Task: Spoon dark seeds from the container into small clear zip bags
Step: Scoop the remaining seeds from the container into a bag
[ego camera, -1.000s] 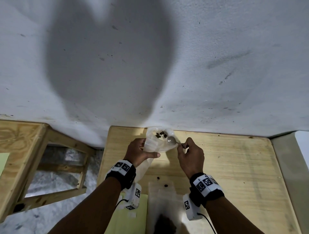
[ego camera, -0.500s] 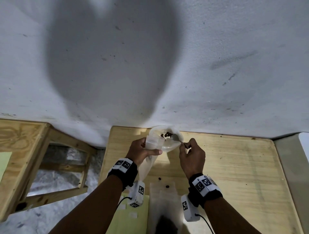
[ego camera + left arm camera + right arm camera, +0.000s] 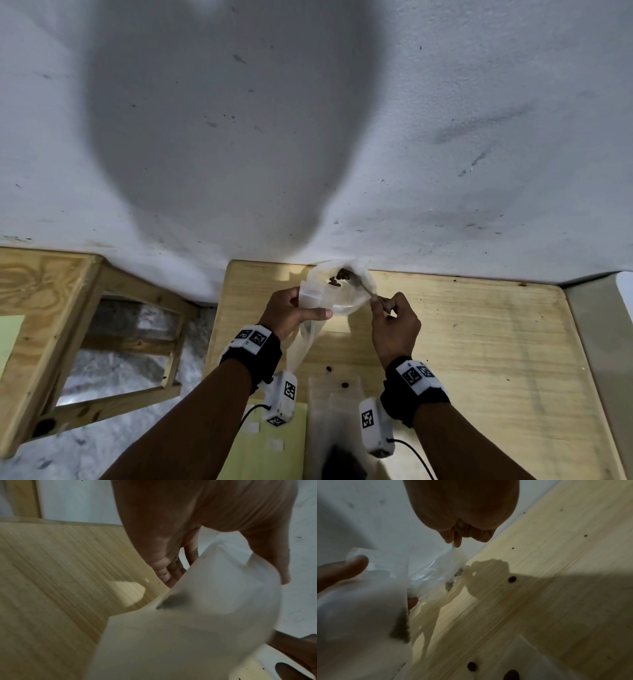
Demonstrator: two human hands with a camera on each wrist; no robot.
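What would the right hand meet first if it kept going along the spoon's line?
Probably the seeds inside the bag that the left hand holds; the right hand points its spoon into the opening. Depth is unclear.

White scuffed wall with large shadow, pale wooden table, wooden frame at left

Head view looks down from above — wrist views sit close, sharing the wooden table.

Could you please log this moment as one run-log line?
left hand holds bag open | right hand pinches spoon in bag | seeds inside | strays on table
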